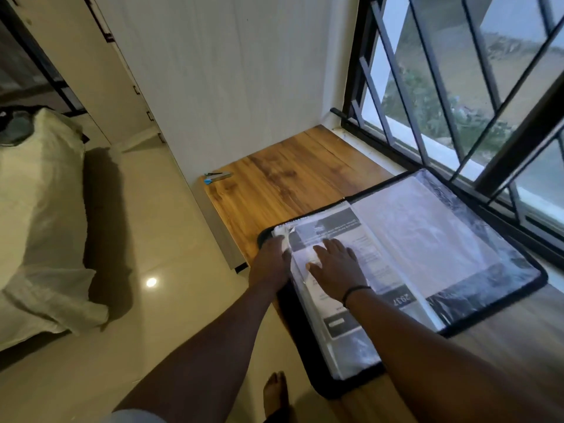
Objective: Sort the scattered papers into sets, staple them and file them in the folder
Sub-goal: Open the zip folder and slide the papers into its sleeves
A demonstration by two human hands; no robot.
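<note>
At the left of the frame a bed (42, 209) with a pale pillow stands apart from the work; nothing on it belongs to the task as far as can be seen. Further right, near the far left corner of the wooden table (290, 175), lies a small stapler (217, 176) with a blue end, well away from both hands and too small to show whether it is loaded. Lower centre, the left hand (268, 259) rests at the left edge of the open folder (503, 288), its grip on the edge of a clear sleeve; the fingertips are hidden under the plastic, so how tightly it pinches cannot be told. Just beside it, the right hand (334, 265) lies flat with straight fingers, grip wide, pressing down on the printed papers (360, 254) that sit in the folder's left-hand sleeve. The papers look thin, light and floppy, likely to buckle if pushed from one corner, so they are best slid with a flat palm while the sleeve mouth is held open. The plastic seems slick and glossy and may cling or crumple. The folder, black-edged and soft, fills the lower right of the table below the barred window (457, 87). Whether the set is stapled cannot be made out, the print is blurred, and the folder's near corner is covered by the right forearm.
</note>
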